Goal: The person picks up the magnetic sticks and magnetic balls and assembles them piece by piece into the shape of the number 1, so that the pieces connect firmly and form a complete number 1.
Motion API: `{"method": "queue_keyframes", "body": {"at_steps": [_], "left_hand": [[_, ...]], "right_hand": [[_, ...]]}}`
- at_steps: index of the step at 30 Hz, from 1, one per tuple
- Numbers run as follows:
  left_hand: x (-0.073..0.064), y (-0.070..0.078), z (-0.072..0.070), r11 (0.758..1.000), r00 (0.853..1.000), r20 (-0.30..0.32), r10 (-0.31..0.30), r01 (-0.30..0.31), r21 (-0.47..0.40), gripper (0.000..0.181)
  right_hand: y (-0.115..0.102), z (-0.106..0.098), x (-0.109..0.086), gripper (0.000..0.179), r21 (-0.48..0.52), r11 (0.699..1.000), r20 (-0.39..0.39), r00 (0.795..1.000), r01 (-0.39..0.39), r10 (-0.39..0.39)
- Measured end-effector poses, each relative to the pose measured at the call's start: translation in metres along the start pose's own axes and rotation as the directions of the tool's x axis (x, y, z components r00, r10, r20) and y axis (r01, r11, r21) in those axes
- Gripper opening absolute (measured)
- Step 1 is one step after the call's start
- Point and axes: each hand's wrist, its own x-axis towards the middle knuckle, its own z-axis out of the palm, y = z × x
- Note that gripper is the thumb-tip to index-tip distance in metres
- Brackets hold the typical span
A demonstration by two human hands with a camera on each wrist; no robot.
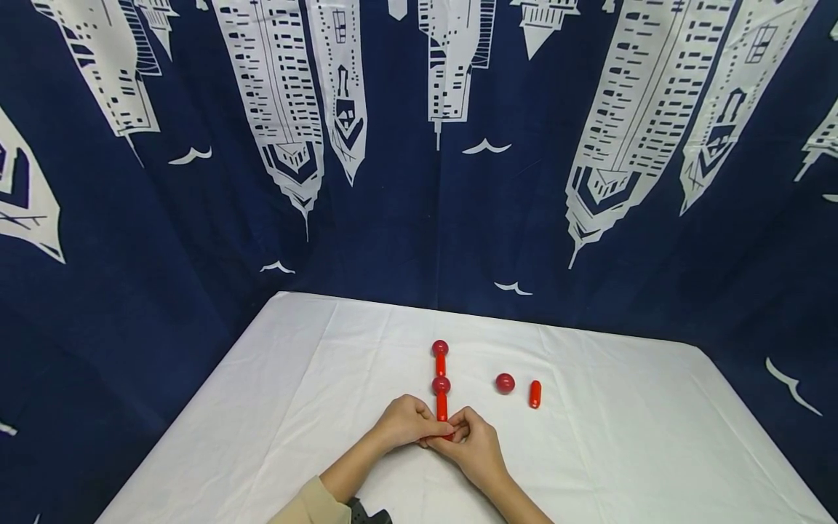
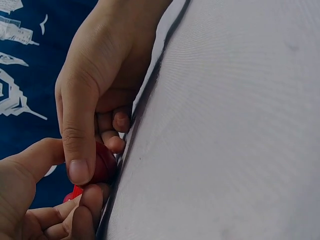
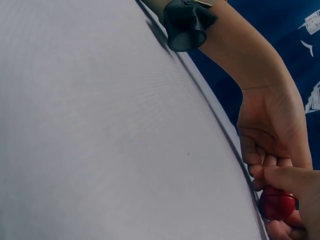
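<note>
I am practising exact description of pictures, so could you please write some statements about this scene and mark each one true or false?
1. The left grip and the right grip both hold the near ball. True.
2. The far rod lies between the far ball and the middle ball. True.
3. The loose ball touches the loose rod. False: a gap separates them.
4. In the head view, the loose rod lies right of the loose ball. True.
5. The tablecloth is dark blue. False: it is white.
6. The curtain has no pattern. False: it shows white buildings.

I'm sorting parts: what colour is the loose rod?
The loose rod is red, clearest in the head view.
</note>
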Motion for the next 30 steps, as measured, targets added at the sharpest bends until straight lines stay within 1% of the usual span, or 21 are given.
{"method": "queue_keyframes", "body": {"at_steps": [9, 17, 21, 26, 30], "left_hand": [[0.003, 0.002, 0.000, 1.000, 1.000, 0.003, -0.014, 0.014, 0.011, 0.029], [0.005, 0.002, 0.000, 1.000, 1.000, 0.026, -0.014, 0.015, -0.023, 0.028], [0.006, 0.002, 0.000, 0.999, 0.999, 0.030, -0.025, 0.026, -0.029, 0.026], [0.007, 0.004, 0.000, 0.999, 0.999, 0.028, -0.044, 0.045, -0.024, 0.025], [0.009, 0.004, -0.001, 0.999, 0.999, 0.028, -0.047, 0.047, -0.015, 0.025]], "right_hand": [[-0.006, -0.010, 0.001, 0.039, 0.033, 0.999, 0.056, 0.998, -0.034, 0.032], [-0.007, -0.024, 0.002, 0.038, 0.061, 0.988, 0.092, 0.987, -0.141, 0.135], [-0.006, -0.032, 0.003, 0.036, 0.057, 0.981, 0.069, 0.981, -0.183, 0.179], [-0.004, -0.042, 0.006, 0.033, 0.040, 0.976, 0.018, 0.976, -0.215, 0.215], [-0.003, -0.052, 0.010, 0.030, 0.040, 0.970, -0.012, 0.970, -0.241, 0.241]]}}
